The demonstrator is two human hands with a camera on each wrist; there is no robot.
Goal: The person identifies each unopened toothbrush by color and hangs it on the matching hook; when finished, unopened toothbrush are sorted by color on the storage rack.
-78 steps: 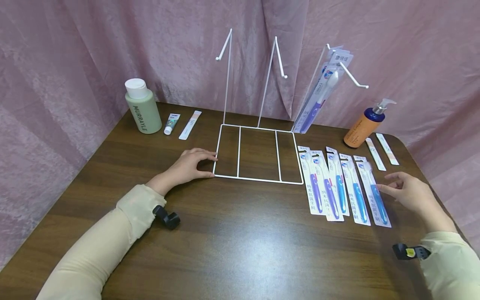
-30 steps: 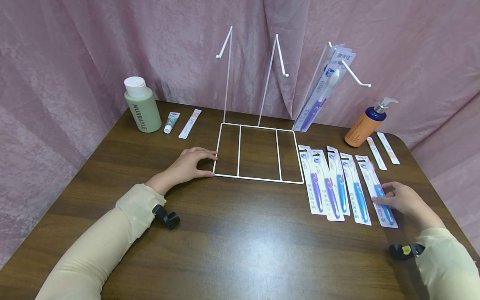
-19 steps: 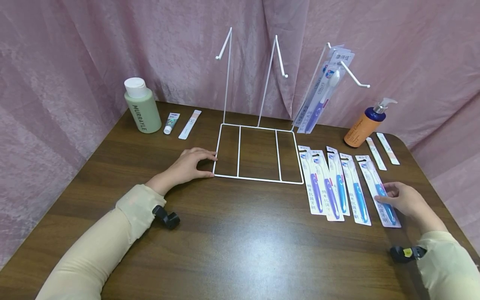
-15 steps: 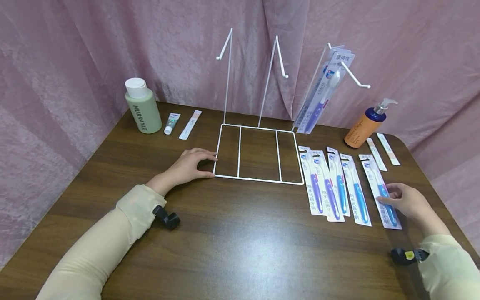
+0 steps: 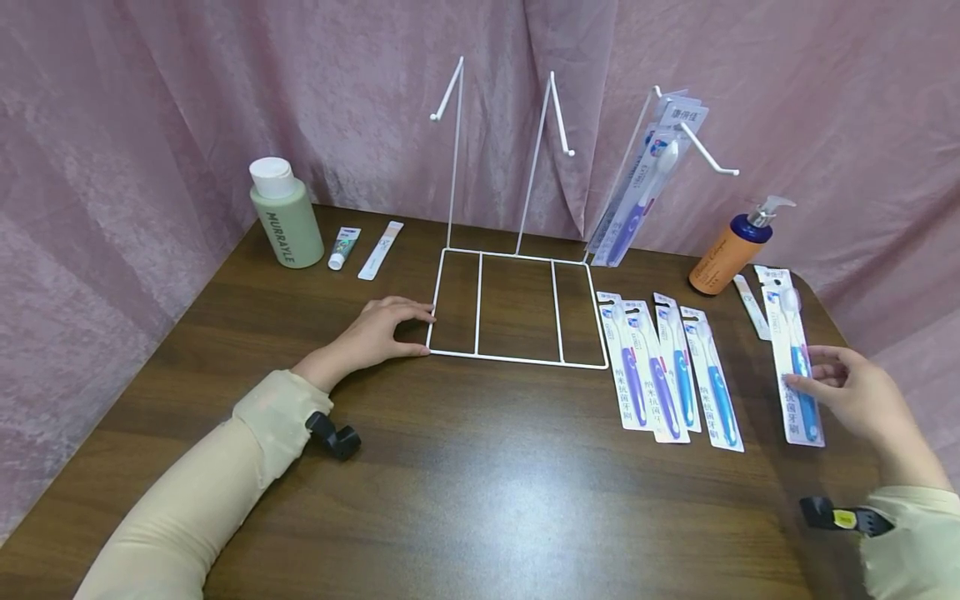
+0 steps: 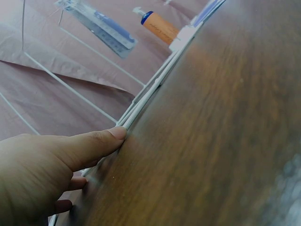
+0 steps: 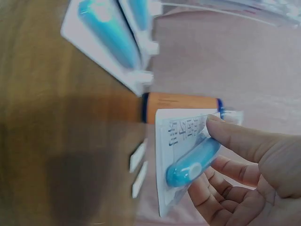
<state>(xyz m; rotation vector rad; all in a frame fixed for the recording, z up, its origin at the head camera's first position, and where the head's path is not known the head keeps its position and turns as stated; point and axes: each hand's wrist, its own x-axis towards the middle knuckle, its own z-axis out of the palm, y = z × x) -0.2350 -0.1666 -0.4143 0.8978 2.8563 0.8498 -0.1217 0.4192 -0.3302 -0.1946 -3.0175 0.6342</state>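
Note:
My right hand (image 5: 862, 392) pinches a blue toothbrush in its blister pack (image 5: 792, 358) by the right edge, thumb in front. In the right wrist view the pack (image 7: 164, 155) is up off the table, its blue handle toward the camera. My left hand (image 5: 378, 332) rests at the left end of the white wire display rack (image 5: 517, 360), thumb at the front corner and fingers along the side rail. The left wrist view shows the thumb (image 6: 101, 146) laid straight against the wire. Packaged purple toothbrushes (image 5: 637, 196) hang on the rack's right hook.
Several packaged toothbrushes (image 5: 716, 379), purple and blue, lie right of the rack. Behind them stands an orange pump bottle (image 5: 727, 258), with a slim white sachet (image 5: 752, 308) beside it. At the back left are a green bottle (image 5: 288, 225), a small toothpaste tube (image 5: 343, 248) and another sachet (image 5: 381, 250).
My right hand has taken hold of the rightmost packaged toothbrush and lifted it to the right, away from the others. The left hand has stayed at the rack.

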